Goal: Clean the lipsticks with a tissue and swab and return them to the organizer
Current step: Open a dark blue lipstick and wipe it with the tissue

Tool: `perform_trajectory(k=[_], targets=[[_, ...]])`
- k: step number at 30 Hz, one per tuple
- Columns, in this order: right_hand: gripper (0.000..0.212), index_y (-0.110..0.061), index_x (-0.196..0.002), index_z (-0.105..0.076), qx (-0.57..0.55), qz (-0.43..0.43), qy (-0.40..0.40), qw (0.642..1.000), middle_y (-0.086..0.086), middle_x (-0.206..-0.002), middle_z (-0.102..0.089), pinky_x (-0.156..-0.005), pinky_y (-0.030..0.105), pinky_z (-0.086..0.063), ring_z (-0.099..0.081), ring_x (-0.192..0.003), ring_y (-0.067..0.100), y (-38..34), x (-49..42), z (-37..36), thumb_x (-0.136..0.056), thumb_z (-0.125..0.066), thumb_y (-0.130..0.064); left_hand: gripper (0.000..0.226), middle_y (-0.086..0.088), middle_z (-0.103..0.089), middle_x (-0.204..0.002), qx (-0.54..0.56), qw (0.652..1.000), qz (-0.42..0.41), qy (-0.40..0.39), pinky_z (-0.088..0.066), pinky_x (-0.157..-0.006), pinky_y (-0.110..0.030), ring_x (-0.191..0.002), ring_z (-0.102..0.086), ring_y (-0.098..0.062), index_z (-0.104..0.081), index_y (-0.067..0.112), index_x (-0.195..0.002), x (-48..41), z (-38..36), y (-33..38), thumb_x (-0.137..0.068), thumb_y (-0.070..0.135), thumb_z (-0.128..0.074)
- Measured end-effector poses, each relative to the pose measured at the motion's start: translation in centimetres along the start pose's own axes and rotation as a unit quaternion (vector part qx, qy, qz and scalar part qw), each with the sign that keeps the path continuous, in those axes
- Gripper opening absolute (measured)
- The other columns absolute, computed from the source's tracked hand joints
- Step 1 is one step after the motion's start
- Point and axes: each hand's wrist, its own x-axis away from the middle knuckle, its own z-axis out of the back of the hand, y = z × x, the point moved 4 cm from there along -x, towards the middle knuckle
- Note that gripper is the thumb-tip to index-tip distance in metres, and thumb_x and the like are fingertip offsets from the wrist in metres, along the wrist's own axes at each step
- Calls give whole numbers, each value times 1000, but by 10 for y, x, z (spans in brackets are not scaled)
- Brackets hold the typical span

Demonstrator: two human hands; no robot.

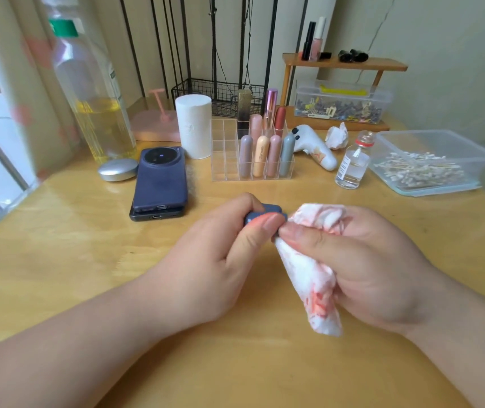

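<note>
Tabletop (58,260): light wood, smooth, glossy varnish. Organizer (226,160): clear rigid plastic. Blue lipstick (267,209): matt casing. Tissue (311,278): soft crumpled paper, red-smeared. Phone (161,178): matt dark-blue back. Vial (351,169): clear glass. Oval silver case (117,169): satin metallic finish. Swab tub (441,145): translucent plastic.

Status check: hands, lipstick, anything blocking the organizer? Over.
Left hand grips blue lipstick. Right hand presses red-stained tissue to its end. Organizer ahead, left cells vacant, nothing in between.
</note>
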Motion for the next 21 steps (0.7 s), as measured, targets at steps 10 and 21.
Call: perform_trajectory(k=[10,21], targets=[[43,-7,-61,-52,254,152,50,954,12,-52,-56,-53,45,-46,-57,-51,33,-5,4,8,-103,-52,-12,58,-3,-24,-60,392,864,274,-159,-38,-40,-23,-44,-21,-18,-45,14,-69,0,-14,1,-92,67,-39],[35,16,-88,-68,-157,-90,-42,983,19,-71,-51,-63,24,-45,-49,-65,27,2,2,5,-78,-70,-18,19,11,-47,-70,-62,994,-80,-39,-41,-56,-22,-58,-47,-10,-45,34,-94,3,4,12,-101,49,-36]])
